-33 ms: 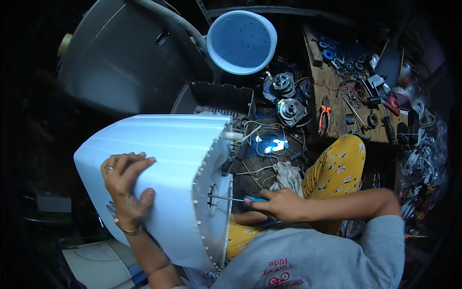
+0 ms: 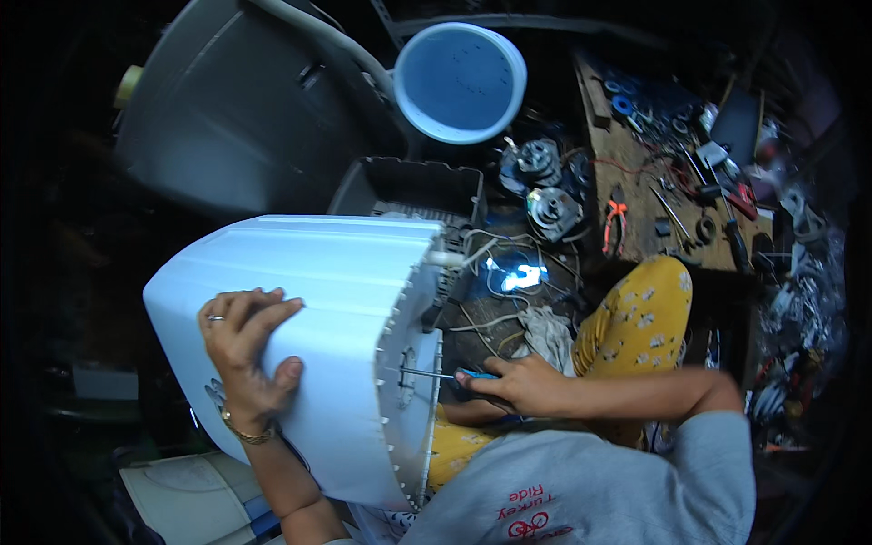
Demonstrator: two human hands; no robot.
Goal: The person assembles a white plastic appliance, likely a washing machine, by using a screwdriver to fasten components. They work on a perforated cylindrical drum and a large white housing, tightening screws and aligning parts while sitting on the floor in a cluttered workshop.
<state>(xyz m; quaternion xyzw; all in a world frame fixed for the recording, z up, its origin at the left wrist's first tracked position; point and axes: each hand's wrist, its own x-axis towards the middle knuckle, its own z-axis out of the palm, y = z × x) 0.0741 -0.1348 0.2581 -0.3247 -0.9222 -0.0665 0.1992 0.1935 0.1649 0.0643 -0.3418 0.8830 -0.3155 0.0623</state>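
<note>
A large white plastic housing (image 2: 327, 363) with a jagged rim lies on its side in front of me. My left hand (image 2: 243, 350) rests on its outer wall, fingers spread, wearing a ring and a bracelet at the wrist. In my right hand (image 2: 525, 385) is a screwdriver (image 2: 427, 373) with a blue handle. Its metal shaft points left to a round opening (image 2: 408, 377) in the end face of the housing. Where the tip touches cannot be made out.
A large dark tub (image 2: 263, 118) and a pale blue bucket (image 2: 460, 82) stand at the back. Motors (image 2: 554, 213) and loose cables lie beyond my knee. On the right, a wooden bench (image 2: 645, 222) carries orange-handled pliers (image 2: 615, 225) and many small parts.
My right hand and the screwdriver are slightly closer to the housing's end face, and my right elbow has shifted a little. The left hand keeps its place on the housing.
</note>
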